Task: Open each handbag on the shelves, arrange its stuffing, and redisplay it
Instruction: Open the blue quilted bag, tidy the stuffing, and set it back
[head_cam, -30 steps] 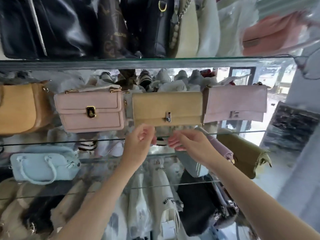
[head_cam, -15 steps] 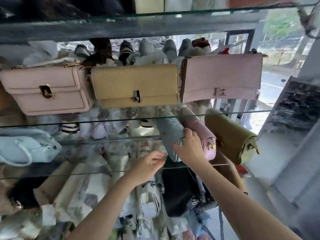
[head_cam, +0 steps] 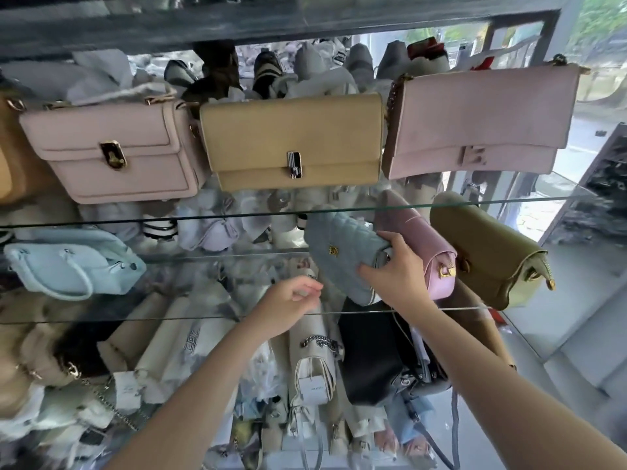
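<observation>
A pale blue quilted handbag (head_cam: 339, 259) with a small gold clasp leans on the lower glass shelf (head_cam: 203, 315). My right hand (head_cam: 395, 271) grips its right end, thumb on top and fingers underneath. My left hand (head_cam: 288, 305) hovers just left of the bag at the shelf's front edge, fingers loosely curled, holding nothing. On the glass shelf above stand a pink flap bag (head_cam: 115, 154), a tan flap bag (head_cam: 291, 140) and a pink suede bag (head_cam: 481, 120), all shut and upright.
A lilac bag (head_cam: 427, 245) and an olive bag (head_cam: 488, 256) lean right beside the blue one. A light blue tote (head_cam: 71, 262) lies at the left. Below are several cream, black and white bags with tags. A window and pale floor are at the right.
My view and both hands dropped from the tan bag on the upper shelf to the lower shelf. My right hand took hold of the blue quilted bag; the left followed beside it.
</observation>
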